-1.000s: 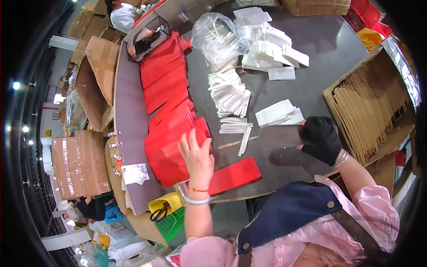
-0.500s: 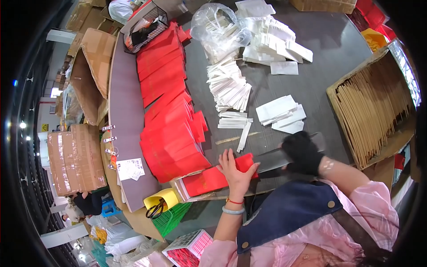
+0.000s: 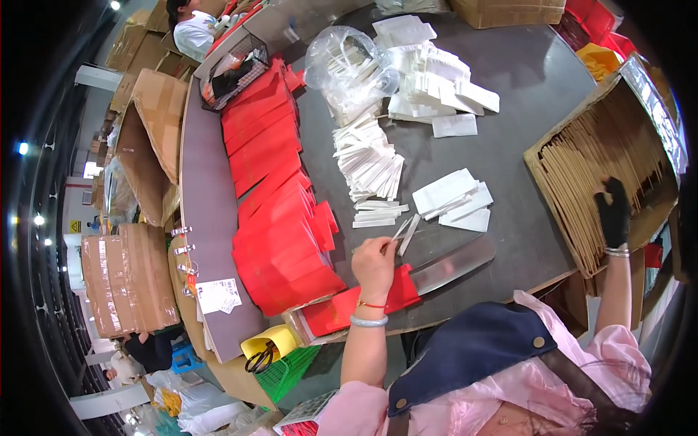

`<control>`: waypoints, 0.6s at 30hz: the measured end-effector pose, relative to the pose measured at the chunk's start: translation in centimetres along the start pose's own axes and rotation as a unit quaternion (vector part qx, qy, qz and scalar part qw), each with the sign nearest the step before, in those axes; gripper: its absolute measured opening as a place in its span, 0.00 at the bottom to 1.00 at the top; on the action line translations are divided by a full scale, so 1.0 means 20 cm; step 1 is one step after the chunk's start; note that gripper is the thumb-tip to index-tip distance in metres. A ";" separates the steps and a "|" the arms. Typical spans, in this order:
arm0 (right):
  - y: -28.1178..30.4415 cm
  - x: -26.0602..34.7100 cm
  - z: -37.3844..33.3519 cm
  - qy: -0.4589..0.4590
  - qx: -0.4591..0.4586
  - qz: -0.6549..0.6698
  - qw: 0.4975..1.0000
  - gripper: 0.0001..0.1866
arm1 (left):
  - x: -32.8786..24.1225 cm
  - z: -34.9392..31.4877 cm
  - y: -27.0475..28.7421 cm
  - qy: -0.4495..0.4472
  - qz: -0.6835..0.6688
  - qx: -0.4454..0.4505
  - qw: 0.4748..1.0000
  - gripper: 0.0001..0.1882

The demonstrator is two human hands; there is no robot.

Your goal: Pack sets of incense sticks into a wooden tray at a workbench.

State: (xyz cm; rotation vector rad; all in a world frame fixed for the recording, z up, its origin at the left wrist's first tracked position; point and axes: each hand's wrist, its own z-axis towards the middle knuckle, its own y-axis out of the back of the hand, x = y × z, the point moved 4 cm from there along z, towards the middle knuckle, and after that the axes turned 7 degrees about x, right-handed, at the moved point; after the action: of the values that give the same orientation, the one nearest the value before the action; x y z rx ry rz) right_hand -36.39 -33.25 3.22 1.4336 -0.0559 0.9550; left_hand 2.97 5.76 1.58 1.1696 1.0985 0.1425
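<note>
My left hand [image 3: 374,265] is pinched on a narrow white paper strip [image 3: 400,230], beside another strip [image 3: 409,235] lying on the table. Below its wrist lies a flat red sleeve [image 3: 398,292], and a shiny grey blade-like piece [image 3: 456,264] with a rounded end sticks out of its right side. My right hand [image 3: 615,214], in a black glove with bare fingertips, is inside the cardboard box [image 3: 547,190] at the right. Its bent fingers are closed at the edge of the thin tan pieces [image 3: 592,211] packed upright there; the exact hold is partly hidden.
A long row of overlapping red sleeves [image 3: 273,182] runs up the left. White strips [image 3: 369,163], white packets [image 3: 454,200] and a clear plastic bag [image 3: 349,62] lie mid-table. A yellow holder [image 3: 269,345] with scissors hangs near the front edge. Another person [image 3: 195,33] is at far left.
My right hand has gone from the grey piece on the table into the box at the right. My left hand has left the red sleeve and taken up a white strip.
</note>
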 end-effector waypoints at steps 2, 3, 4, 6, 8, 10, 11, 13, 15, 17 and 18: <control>0.11 -0.29 -0.04 -0.011 0.015 -0.120 0.993 0.18 | -0.02 0.03 0.00 0.004 0.004 -0.006 1.000 0.04; 0.12 -0.35 -0.05 -0.018 0.036 -0.233 0.972 0.18 | -0.06 0.05 0.02 -0.032 0.031 -0.031 0.999 0.04; 0.12 -0.35 -0.05 -0.020 0.036 -0.231 0.972 0.18 | -0.09 0.05 0.04 -0.066 0.060 -0.058 0.994 0.04; 0.10 -0.38 -0.04 -0.062 0.071 -0.226 0.969 0.18 | -0.16 0.13 -0.04 -0.075 0.014 -0.052 0.996 0.05; 0.08 -0.32 0.00 -0.025 0.072 -0.248 0.966 0.16 | -0.28 0.21 -0.13 -0.151 -0.030 -0.020 0.988 0.08; 0.04 -0.23 0.04 0.015 0.071 -0.269 0.960 0.14 | -0.33 0.28 -0.21 -0.155 -0.008 -0.015 0.988 0.11; 0.04 -0.19 0.04 -0.008 0.071 -0.221 0.973 0.13 | -0.34 0.30 -0.25 -0.157 0.012 -0.007 0.988 0.14; 0.06 -0.20 0.04 -0.036 0.068 -0.175 0.981 0.13 | -0.33 0.33 -0.29 -0.149 0.009 0.012 0.989 0.16; 0.05 -0.25 0.06 -0.073 0.137 -0.206 0.966 0.19 | -0.33 0.35 -0.32 -0.139 0.006 0.033 0.990 0.18; 0.05 -0.19 0.08 -0.099 0.157 -0.219 0.958 0.21 | -0.33 0.36 -0.32 -0.126 -0.010 0.045 0.991 0.18; 0.05 -0.17 0.08 -0.123 0.177 -0.232 0.949 0.23 | -0.34 0.36 -0.33 -0.125 -0.010 0.045 0.991 0.18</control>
State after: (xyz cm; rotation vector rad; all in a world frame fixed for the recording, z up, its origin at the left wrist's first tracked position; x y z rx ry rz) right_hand -38.37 -36.56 2.30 1.7881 0.2709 0.4044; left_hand 2.15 -5.98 0.37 1.2213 0.9015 -0.0693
